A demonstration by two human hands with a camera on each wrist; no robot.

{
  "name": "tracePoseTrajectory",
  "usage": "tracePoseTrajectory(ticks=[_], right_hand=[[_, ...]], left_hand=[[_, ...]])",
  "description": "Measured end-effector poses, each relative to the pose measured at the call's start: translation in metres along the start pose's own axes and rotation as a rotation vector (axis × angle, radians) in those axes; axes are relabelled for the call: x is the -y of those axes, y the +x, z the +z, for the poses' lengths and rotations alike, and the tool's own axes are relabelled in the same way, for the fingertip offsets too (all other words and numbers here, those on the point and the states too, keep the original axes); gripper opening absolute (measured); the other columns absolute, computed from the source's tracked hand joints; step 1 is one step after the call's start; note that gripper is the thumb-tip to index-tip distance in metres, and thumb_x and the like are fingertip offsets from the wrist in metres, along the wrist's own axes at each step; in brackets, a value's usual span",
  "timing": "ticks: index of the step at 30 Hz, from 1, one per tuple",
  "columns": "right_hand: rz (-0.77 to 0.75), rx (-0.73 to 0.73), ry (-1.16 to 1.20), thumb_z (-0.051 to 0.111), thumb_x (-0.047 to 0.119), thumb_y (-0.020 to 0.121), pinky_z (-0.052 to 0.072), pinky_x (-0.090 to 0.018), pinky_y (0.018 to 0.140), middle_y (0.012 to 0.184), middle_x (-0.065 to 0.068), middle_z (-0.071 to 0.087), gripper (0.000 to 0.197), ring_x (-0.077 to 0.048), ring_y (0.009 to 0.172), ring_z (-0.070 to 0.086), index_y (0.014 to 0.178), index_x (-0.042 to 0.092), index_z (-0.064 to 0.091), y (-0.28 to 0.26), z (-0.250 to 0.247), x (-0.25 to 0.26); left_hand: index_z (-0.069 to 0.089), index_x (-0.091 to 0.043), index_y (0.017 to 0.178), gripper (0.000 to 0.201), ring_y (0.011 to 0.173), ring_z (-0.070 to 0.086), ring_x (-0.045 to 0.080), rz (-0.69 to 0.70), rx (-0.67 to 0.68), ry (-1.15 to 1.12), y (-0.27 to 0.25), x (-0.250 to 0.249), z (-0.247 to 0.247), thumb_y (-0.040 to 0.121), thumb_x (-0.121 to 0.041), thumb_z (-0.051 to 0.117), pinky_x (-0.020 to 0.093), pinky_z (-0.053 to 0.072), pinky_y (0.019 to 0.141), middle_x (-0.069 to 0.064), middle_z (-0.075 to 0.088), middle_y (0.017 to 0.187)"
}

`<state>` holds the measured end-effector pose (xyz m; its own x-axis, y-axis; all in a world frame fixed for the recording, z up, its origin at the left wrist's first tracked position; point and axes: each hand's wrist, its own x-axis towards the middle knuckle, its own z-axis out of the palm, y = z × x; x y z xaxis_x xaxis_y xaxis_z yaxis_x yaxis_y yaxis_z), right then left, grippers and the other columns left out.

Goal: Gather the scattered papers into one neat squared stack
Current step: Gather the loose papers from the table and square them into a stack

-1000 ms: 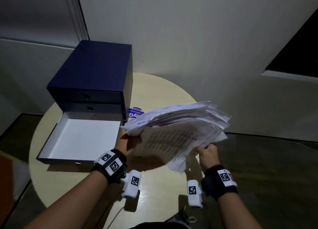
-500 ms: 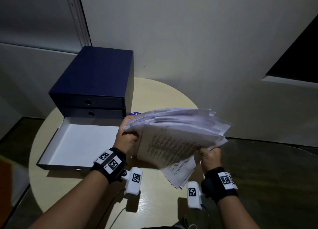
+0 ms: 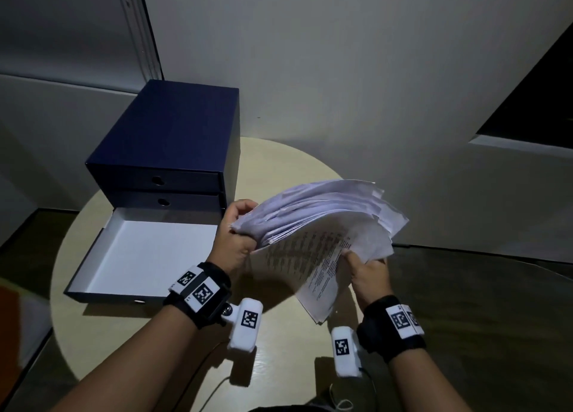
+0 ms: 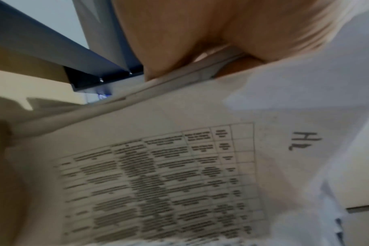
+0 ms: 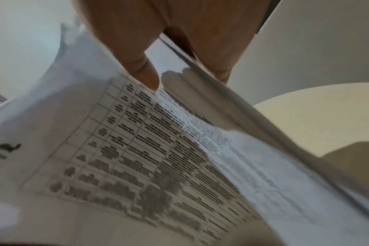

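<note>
Head cam: high up, looks forward and down, wide, takes in both hands, papers (image 3: 319,225) between them, table (image 3: 279,365) beneath, box (image 3: 167,139) beyond left hand (image 3: 235,241), wall behind.

Left wrist cam: under left hand (image 4: 190,33), looks along palm, super close, printed sheet fills most of frame, pretty blurry; box (image 4: 53,50) edge beyond fingers.

Right wrist cam: same deal under right hand (image 5: 169,33), close, blurry, table (image 5: 316,124) edge past papers (image 5: 158,149).

Shared: same printed table sheet in all three views.
</note>
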<state>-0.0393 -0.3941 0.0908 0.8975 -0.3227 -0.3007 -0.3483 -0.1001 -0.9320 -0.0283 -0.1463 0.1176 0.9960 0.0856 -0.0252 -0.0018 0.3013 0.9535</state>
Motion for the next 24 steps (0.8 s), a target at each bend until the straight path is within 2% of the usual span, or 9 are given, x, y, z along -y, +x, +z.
tracePoseTrajectory(ticks=[3, 6, 9, 11, 13, 15, 18, 22, 24], right_hand=[[0.020, 0.009, 0.004, 0.069, 0.025, 0.088, 0.059, -0.047, 0.082, 0.084, -0.017, 0.075, 0.027, -0.033, 0.083, 0.072, 0.080, 0.000, 0.070, 0.001, 0.000, -0.009], [-0.034, 0.026, 0.014, 0.064, 0.001, 0.089, 0.055, -0.026, 0.062, 0.069, -0.003, 0.072, 0.009, -0.010, 0.066, 0.069, 0.082, -0.005, 0.066, 0.003, -0.006, -0.011], [-0.078, 0.033, 0.010, 0.059, -0.016, 0.084, 0.053, -0.018, 0.055, 0.055, 0.008, 0.069, 0.010, -0.021, 0.073, 0.066, 0.082, -0.007, 0.063, 0.009, -0.011, -0.016], [-0.141, 0.043, 0.098, 0.066, -0.010, 0.082, 0.056, -0.016, 0.064, 0.065, 0.009, 0.073, 0.010, -0.027, 0.086, 0.065, 0.092, -0.008, 0.063, 0.009, -0.013, -0.014], [-0.245, 0.021, 0.178, 0.082, 0.026, 0.075, 0.056, -0.018, 0.075, 0.083, 0.004, 0.072, 0.038, -0.006, 0.087, 0.069, 0.096, 0.000, 0.064, 0.009, -0.014, -0.010], [-0.275, 0.006, 0.116, 0.079, 0.023, 0.070, 0.050, -0.014, 0.077, 0.092, -0.008, 0.067, 0.032, 0.006, 0.080, 0.065, 0.090, 0.003, 0.063, 0.005, -0.013, -0.007], [-0.127, 0.072, 0.032, 0.069, 0.006, 0.082, 0.049, -0.028, 0.081, 0.091, -0.011, 0.067, 0.004, -0.020, 0.088, 0.064, 0.083, 0.004, 0.065, 0.003, -0.006, -0.011], [-0.059, 0.053, 0.093, 0.076, 0.033, 0.078, 0.056, -0.045, 0.090, 0.099, -0.012, 0.074, 0.032, -0.031, 0.097, 0.069, 0.100, 0.012, 0.065, 0.009, -0.002, -0.003], [-0.127, 0.041, 0.171, 0.078, 0.034, 0.074, 0.055, -0.044, 0.092, 0.106, -0.008, 0.075, 0.039, -0.026, 0.102, 0.070, 0.109, 0.021, 0.065, 0.009, -0.005, 0.000]], left_hand=[[0.043, -0.015, 0.128, 0.083, 0.109, 0.063, 0.018, -0.015, 0.093, 0.092, -0.003, 0.018, -0.015, 0.054, 0.017, 0.061, 0.021, 0.054, 0.074, 0.009, 0.057, 0.125], [0.030, -0.021, 0.142, 0.102, 0.118, 0.055, 0.012, -0.104, 0.142, 0.229, -0.004, 0.034, -0.031, 0.052, 0.009, 0.067, 0.016, 0.050, 0.081, -0.003, 0.054, 0.129], [0.042, -0.020, 0.129, 0.080, 0.115, 0.053, 0.020, -0.137, 0.140, 0.402, -0.002, 0.036, -0.035, 0.060, 0.008, 0.071, 0.015, 0.048, 0.077, -0.003, 0.055, 0.119], [0.053, -0.016, 0.117, 0.056, 0.104, 0.059, 0.024, -0.145, 0.036, 0.315, 0.005, 0.034, -0.034, 0.072, 0.014, 0.065, 0.022, 0.055, 0.070, 0.005, 0.060, 0.111], [0.058, -0.022, 0.097, 0.041, 0.084, 0.060, 0.018, -0.161, -0.062, 0.265, 0.012, 0.023, -0.029, 0.087, 0.017, 0.048, 0.030, 0.054, 0.067, 0.000, 0.063, 0.092], [0.060, -0.018, 0.083, 0.025, 0.071, 0.060, 0.018, -0.094, -0.052, 0.289, 0.019, 0.018, -0.024, 0.083, 0.006, 0.057, 0.033, 0.051, 0.062, -0.006, 0.068, 0.072], [0.058, -0.019, 0.080, 0.021, 0.072, 0.065, 0.008, -0.023, 0.014, 0.347, 0.014, 0.014, -0.014, 0.065, -0.010, 0.070, 0.027, 0.053, 0.066, -0.013, 0.072, 0.072], [0.061, -0.015, 0.102, 0.036, 0.092, 0.066, 0.017, -0.005, -0.026, 0.235, -0.001, 0.008, 0.002, 0.074, 0.003, 0.075, 0.039, 0.056, 0.083, 0.000, 0.071, 0.095], [0.057, -0.019, 0.109, 0.045, 0.091, 0.068, 0.007, 0.024, -0.077, 0.162, -0.002, 0.009, 0.004, 0.079, 0.011, 0.070, 0.027, 0.057, 0.078, -0.006, 0.071, 0.097]])
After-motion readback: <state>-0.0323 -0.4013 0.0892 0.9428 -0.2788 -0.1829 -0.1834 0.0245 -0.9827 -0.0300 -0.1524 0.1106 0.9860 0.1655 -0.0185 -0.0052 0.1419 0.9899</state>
